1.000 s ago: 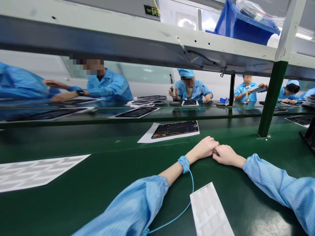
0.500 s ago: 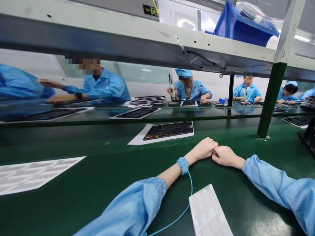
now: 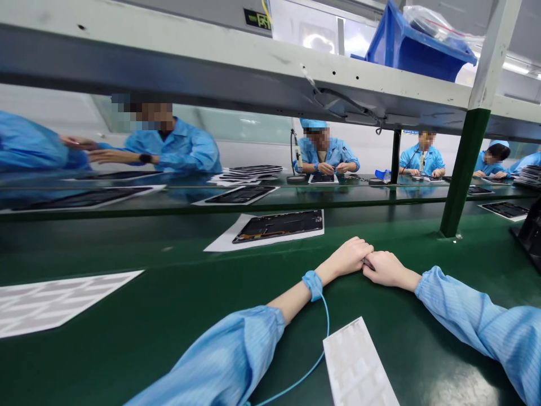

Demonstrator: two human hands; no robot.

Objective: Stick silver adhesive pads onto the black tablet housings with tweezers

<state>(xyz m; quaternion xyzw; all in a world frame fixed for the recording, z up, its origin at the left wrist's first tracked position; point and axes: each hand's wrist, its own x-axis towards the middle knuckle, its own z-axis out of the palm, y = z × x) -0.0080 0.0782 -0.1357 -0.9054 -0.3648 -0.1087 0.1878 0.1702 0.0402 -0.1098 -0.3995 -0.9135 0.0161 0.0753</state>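
Note:
My left hand (image 3: 349,257) and my right hand (image 3: 386,269) rest on the green belt, their fingers meeting. A small dark bit (image 3: 367,262) shows between the fingers, too hidden to identify. A blue wrist strap (image 3: 313,285) circles my left wrist, and its thin blue cord (image 3: 325,332) runs down across the belt. A white patterned sheet (image 3: 357,363) lies just below my hands, untouched. Ahead of my hands, a dark tablet panel (image 3: 278,226) sits on white paper (image 3: 222,243).
A second patterned sheet (image 3: 54,299) lies at the left on the green conveyor belt (image 3: 127,265). A shelf (image 3: 253,70) with a blue bin (image 3: 416,48) spans overhead on green posts (image 3: 464,175). Co-workers in blue coats (image 3: 325,155) sit across, beside stacked panels (image 3: 256,169).
The belt has carried the tablet panel and its paper to the left. My hands have barely moved. The co-worker opposite has brought both hands together.

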